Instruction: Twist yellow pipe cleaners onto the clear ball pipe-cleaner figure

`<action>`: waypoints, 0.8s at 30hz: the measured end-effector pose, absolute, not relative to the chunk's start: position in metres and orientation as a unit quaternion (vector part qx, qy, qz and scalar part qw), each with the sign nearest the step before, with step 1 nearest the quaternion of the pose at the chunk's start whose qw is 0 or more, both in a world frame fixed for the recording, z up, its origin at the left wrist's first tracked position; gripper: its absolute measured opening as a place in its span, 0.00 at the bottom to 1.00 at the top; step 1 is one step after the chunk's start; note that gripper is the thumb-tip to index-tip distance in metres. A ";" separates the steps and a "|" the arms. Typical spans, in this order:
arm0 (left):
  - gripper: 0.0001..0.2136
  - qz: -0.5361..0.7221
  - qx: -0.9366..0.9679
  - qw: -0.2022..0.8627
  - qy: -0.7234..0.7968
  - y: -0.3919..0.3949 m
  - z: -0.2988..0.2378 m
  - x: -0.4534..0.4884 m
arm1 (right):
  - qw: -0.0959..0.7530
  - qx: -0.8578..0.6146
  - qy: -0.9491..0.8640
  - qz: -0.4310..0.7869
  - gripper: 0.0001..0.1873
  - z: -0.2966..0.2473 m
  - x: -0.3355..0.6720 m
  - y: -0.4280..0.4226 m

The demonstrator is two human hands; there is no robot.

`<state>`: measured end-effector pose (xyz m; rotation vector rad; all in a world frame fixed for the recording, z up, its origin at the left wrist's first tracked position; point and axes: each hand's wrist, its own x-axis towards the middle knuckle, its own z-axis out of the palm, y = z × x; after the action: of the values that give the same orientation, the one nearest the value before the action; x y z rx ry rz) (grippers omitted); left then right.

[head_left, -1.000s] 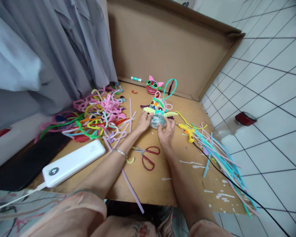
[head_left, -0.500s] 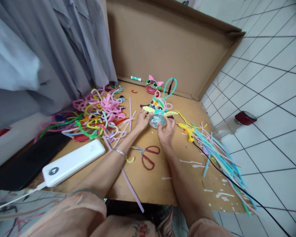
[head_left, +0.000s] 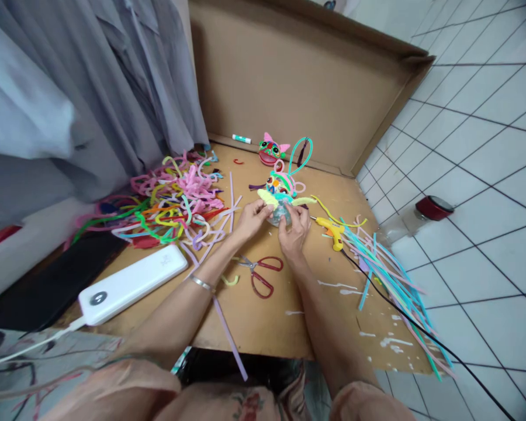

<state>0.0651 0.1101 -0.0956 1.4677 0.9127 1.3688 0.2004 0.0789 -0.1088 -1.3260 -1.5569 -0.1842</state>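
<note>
A craft figure made of fuzzy pipe cleaners lies at the middle of the table, its pink and green head pointing away from me. It has pink loop ears and a teal hanging loop on top. Its lower part is a rounded, clear-and-teal body. My left hand is closed on a pale yellow fuzzy piece at the figure's left side. My right hand grips the rounded body from the right, fingers curled. Red-handled scissors rest open just in front of my hands.
A yellow glue gun with a black cord lies right, beside straight pipe cleaners. Left are tangled pipe cleaners, a white power bank and a black slab. A red-green animal head and glue stick sit by the cardboard.
My left hand has shifted slightly from the body's edge onto the yellow piece, which now sits bent inward over the body. My right hand stays on the body.
</note>
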 end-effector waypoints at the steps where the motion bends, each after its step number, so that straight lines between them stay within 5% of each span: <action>1: 0.16 0.548 0.598 0.461 0.361 0.108 -0.098 0.065 | 0.523 -0.548 -0.649 -0.076 0.16 -0.108 0.200 0.079; 8: 0.20 0.527 0.582 0.522 0.333 0.100 -0.102 0.065 | 0.528 -0.536 -0.655 -0.071 0.14 -0.107 0.199 0.078; 24: 0.21 0.527 0.619 0.468 0.347 0.095 -0.096 0.063 | 0.602 -0.480 -0.638 -0.023 0.11 -0.104 0.187 0.074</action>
<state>0.0632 0.0951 -0.0960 1.5178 0.8513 1.2917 0.1869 0.0740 -0.1044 -1.1110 -1.4792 -0.0536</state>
